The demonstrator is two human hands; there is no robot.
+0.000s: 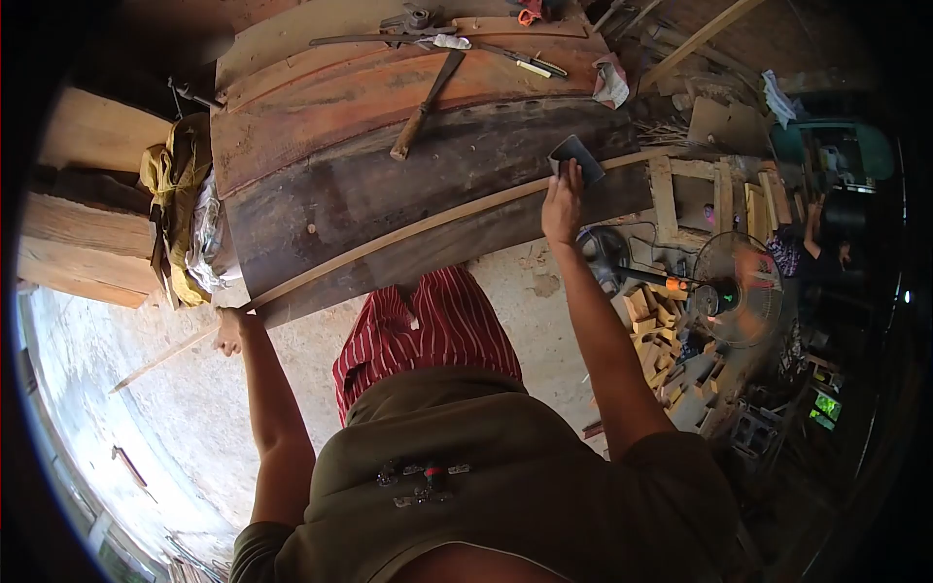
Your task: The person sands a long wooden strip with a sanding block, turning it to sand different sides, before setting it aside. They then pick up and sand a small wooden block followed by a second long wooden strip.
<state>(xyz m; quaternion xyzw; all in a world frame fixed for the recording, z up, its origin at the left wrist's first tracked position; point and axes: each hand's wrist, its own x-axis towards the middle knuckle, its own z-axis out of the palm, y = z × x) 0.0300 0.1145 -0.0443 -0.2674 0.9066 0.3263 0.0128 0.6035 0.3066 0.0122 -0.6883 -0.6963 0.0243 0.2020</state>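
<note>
A long, thin wooden strip [418, 228] lies across the dark workbench [340, 189], and its left end sticks out past the bench edge. My left hand [229, 331] is closed around the strip just beyond the bench's left corner. Farther right, my right hand [564, 206] holds a dark grey sheet of sandpaper [586, 158], bent up at one side, over the strip. The fingers press on the sheet; its underside is hidden. Toward the back of the bench lies a flat-bladed tool with a wooden handle [408, 133], apart from both hands.
Behind it are a utility knife [530, 64], a crumpled paper piece [610, 82] and metal tools [413, 19]. A standing fan [729, 291] and wood offcuts [656, 335] are at the right. Yellow sacking [175, 194] hangs at left. Another person's arm [812, 228] shows far right.
</note>
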